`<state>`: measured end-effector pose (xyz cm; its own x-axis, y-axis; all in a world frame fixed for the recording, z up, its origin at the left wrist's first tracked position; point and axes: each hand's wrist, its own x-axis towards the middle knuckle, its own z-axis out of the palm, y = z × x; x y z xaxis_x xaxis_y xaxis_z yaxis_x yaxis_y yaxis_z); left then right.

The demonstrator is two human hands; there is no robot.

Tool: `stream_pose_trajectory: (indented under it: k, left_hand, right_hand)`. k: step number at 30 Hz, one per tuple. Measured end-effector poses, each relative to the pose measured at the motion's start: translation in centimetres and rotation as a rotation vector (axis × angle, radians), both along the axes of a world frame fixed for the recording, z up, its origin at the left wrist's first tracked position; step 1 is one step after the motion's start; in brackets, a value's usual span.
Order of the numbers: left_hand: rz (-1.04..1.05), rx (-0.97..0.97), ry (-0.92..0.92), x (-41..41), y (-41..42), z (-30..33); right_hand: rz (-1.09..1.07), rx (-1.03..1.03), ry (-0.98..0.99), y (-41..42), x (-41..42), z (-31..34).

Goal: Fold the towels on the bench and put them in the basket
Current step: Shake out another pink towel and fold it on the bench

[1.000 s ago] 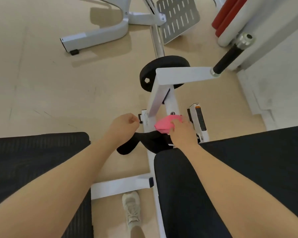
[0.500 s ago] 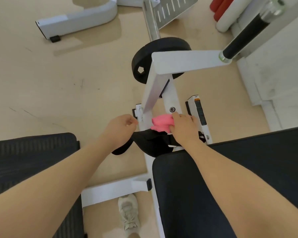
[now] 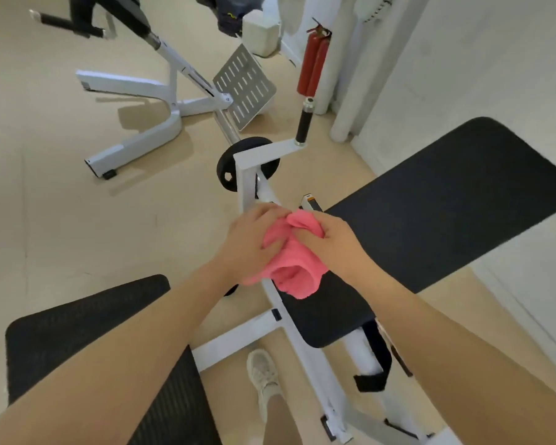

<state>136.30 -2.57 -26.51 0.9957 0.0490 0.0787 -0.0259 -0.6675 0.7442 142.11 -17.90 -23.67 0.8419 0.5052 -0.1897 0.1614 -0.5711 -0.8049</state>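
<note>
You had the pink towel (image 3: 291,263) bunched between both hands, lifted above the near end of the black bench (image 3: 430,220) and its white frame (image 3: 247,184). Your left hand (image 3: 254,242) lay over the towel's left side, fingers curled down onto the cloth and pressing it toward the other hand. Your right hand (image 3: 331,242) gripped the towel's upper right part, fingers closed into the folds, with a crumpled peak of cloth poking up between the two hands. Most of the towel sat under and between your palms; a loose rounded end hung out below them, toward you, dangling over the bench's front edge without clearly touching it. The towel was crumpled, not flat, and no neat fold showed. A second black pad (image 3: 87,342) lay lower left, well apart from the towel. Your shoe (image 3: 265,377) stood on the beige floor (image 3: 61,220) between the two pads. Beyond the bench were a black weight plate (image 3: 228,170), a slotted grey footplate (image 3: 243,86) and a red extinguisher (image 3: 313,64) by the wall.
</note>
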Motion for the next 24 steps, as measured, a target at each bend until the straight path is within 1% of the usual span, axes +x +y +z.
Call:
stream_pose_trajectory:
  k: [2, 3, 7, 9, 10, 13, 15, 20, 22, 24]
  left_hand:
    - [-0.035, -0.030, -0.059, -3.0, -2.8, 2.8]
    - [-0.074, -0.062, -0.058, -4.3, -4.5, 4.3]
    - [-0.344, -0.194, 0.126, -8.5, -12.5, 9.4]
    - [-0.434, -0.229, 0.160, -10.4, -17.2, 11.7]
    - [-0.487, -0.210, 0.157, -11.3, -19.9, 12.7]
    - [-0.730, -0.053, 0.172, -14.3, -28.5, 15.4]
    - [-0.870, -0.023, 0.192, -16.7, -34.5, 16.9]
    - [-1.048, -0.134, 0.251, -24.2, -50.6, 17.7]
    - [-1.122, -0.145, 0.278, -28.0, -56.9, 17.0]
    - [-1.170, -0.157, 0.276, -32.0, -62.9, 16.5]
  right_hand:
    - [-0.005, 0.017, -0.057, -3.6, -3.8, 3.1]
    - [-0.004, 0.001, -0.092, -5.6, -5.6, 4.4]
    - [-0.093, -0.061, -0.208, -14.2, -12.6, 9.2]
    - [-0.187, -0.087, -0.219, -19.0, -16.0, 11.1]
    - [-0.233, -0.102, -0.222, -21.7, -17.9, 11.9]
    - [-0.381, -0.165, -0.204, -30.0, -23.9, 13.8]
    - [-0.466, -0.235, -0.212, -35.4, -28.2, 14.6]
    - [-0.699, -0.414, -0.224, -49.3, -39.0, 14.8]
    - [-0.787, -0.440, -0.233, -55.0, -43.8, 14.4]
    - [-0.926, -0.438, -0.215, -60.8, -48.8, 14.0]
